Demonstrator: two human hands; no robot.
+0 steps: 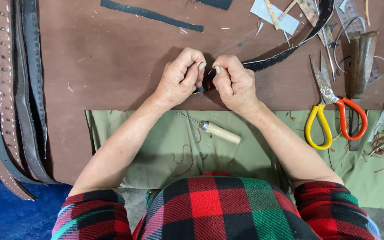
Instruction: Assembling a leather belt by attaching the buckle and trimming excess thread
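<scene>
Fingers of left hand (181, 78) and right hand (234, 82) clenched on dark stitched leather strap (281, 55), long, curving away rightward.

Scissors (330, 118) with one yellow and one orange handle; red-green-black plaid sleeves (92, 218).

On my desk (112, 58) lie scissors (332, 111) with one yellow and one orange loop, a wooden-handled awl (214, 130) on green cloth (165, 146), and stitched straps (10, 98) at left.

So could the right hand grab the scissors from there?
Probably yes, but the right hand is busy pinching the dark strap together with the left hand. The scissors lie uncovered nearby.
</scene>
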